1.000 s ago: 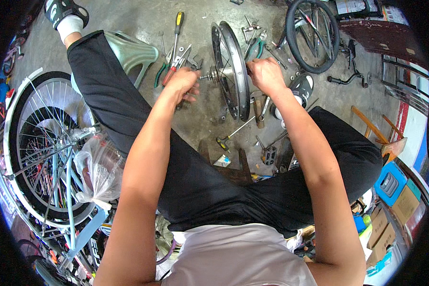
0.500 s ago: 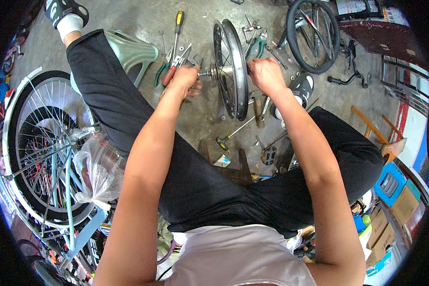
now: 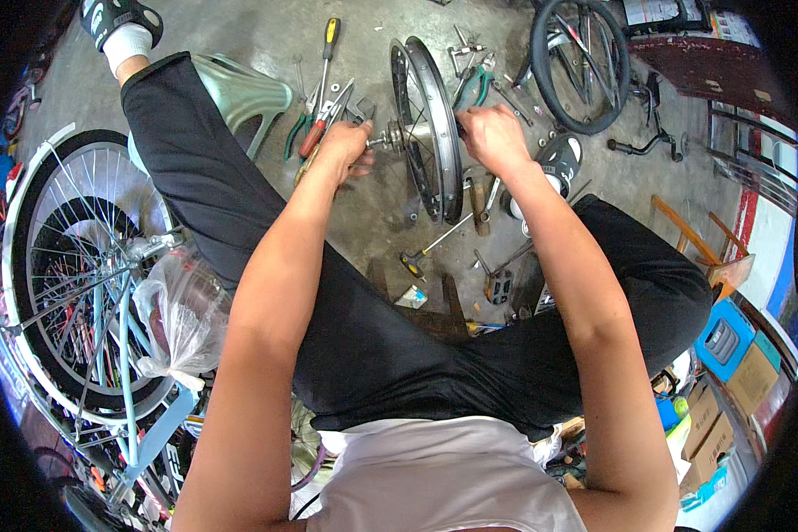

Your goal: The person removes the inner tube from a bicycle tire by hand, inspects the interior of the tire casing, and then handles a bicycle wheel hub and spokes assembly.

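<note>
A small spoked wheel rim [image 3: 441, 133] without a tire stands upright between my hands, its axle [image 3: 379, 142] lying sideways through the hub. My left hand [image 3: 348, 149] is closed at the axle's left end, thumb and fingers pressed to its tip. On the other side of the rim, my right hand [image 3: 495, 137] is closed in a fist by the hub's right end. What its fingers grip there is hidden. Just beyond my left hand lie a red-handled screwdriver [image 3: 313, 140], green-handled pliers [image 3: 296, 135] and an adjustable wrench [image 3: 360, 108].
A yellow-and-black screwdriver [image 3: 330, 40], a T-handle tool [image 3: 412, 264], a hammer [image 3: 481, 208] and a pedal [image 3: 502, 285] lie on the floor. A loose tire [image 3: 541, 66] rests at the far right. A bicycle wheel [image 3: 28, 222] and a green stool [image 3: 244, 84] stand left.
The wheel rim has tilted slightly, its top shifting a little left. Both hands stay at nearly the same places beside the hub.
</note>
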Motion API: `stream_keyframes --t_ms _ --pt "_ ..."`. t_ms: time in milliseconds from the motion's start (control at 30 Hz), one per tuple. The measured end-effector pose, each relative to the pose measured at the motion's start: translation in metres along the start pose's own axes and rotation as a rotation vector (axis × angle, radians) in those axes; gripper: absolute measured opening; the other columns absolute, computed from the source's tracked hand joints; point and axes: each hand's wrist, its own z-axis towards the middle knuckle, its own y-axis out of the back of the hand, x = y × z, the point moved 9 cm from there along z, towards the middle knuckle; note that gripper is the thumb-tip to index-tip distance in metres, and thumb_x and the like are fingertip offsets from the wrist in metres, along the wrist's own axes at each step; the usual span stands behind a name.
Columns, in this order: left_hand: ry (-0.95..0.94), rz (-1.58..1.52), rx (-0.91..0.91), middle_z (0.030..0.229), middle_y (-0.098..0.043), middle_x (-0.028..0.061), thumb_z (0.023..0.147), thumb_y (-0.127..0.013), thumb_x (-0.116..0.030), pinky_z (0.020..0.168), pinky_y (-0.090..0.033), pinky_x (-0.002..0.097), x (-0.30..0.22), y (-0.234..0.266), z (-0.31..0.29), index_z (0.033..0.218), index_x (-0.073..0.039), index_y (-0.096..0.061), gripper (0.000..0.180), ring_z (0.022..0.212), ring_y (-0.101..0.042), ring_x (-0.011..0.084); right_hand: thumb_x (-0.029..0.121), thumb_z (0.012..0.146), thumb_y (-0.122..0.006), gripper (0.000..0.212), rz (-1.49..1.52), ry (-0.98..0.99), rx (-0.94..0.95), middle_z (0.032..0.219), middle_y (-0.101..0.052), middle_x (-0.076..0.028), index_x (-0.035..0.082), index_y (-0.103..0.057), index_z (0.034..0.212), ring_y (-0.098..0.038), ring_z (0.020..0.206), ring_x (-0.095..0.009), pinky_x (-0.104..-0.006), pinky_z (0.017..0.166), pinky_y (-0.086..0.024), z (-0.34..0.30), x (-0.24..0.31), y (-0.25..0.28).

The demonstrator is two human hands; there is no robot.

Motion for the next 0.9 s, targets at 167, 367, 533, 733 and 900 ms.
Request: stream_keyframes --t_ms 167,367,533,733,900 --pt "-0.045 0.032 -0.028 0.085 -0.068 0.0079 0.097 -0.055 -0.043 0.061 -0.055 0.0367 -0.01 0.006 -0.008 0.111 -0.004 -0.064 0.042 0.073 -0.066 0.0183 0.015 0.079 -0.068 0.012 -0.022 -0.021 0.031 0.08 -0.066 -0.011 0.007 -0.068 0.088 -0.066 0.079 -0.031 -0.0425 0.077 -0.048 0.002 0.0 -0.001" --pt "-0.48 0.569 -0.328 0.106 -0.068 0.0219 0.096 -0.051 -0.044 0.092 -0.049 0.0447 -0.074 0.031 -0.05 0.113 -0.005 -0.069 0.046 0.098 -0.066 0.0371 0.015 0.079 -0.068 0.01 -0.006 0.013 -0.007 0.08 -0.065 -0.011 0.007 -0.067 0.085 -0.066 0.079 -0.031 -0.0424 0.077 -0.047 0.0 -0.003 -0.003" --pt "-0.504 0.826 -0.271 0.11 -0.067 0.0245 0.098 -0.04 -0.053 0.091 -0.05 0.0486 -0.063 0.015 -0.031 0.109 -0.004 -0.069 0.057 0.106 -0.063 0.0408 0.012 0.077 -0.066 0.008 0.008 0.01 0.0 0.078 -0.065 -0.013 0.006 -0.065 0.082 -0.065 0.079 -0.033 -0.0421 0.078 -0.046 0.002 -0.001 -0.001" --pt "-0.805 0.62 -0.486 0.098 -0.067 0.0253 0.1 -0.036 -0.055 0.083 -0.049 0.0509 -0.103 0.028 -0.068 0.09 -0.001 -0.071 0.065 0.095 -0.064 0.0425 0.011 0.076 -0.062 0.009 0.021 0.0 0.005 0.08 -0.068 -0.013 0.007 -0.067 0.082 -0.067 0.082 -0.032 -0.042 0.08 -0.047 0.003 -0.001 0.002" --pt "-0.621 0.735 -0.407 0.097 -0.066 0.0279 0.099 -0.032 -0.059 0.086 -0.048 0.053 -0.094 0.018 -0.053 0.091 0.001 -0.069 0.071 0.097 -0.063 0.0454 0.011 0.078 -0.059 0.011 0.0 -0.003 -0.005 0.082 -0.069 -0.014 0.007 -0.068 0.082 -0.068 0.083 -0.032 -0.0431 0.078 -0.047 0.004 -0.002 0.006"
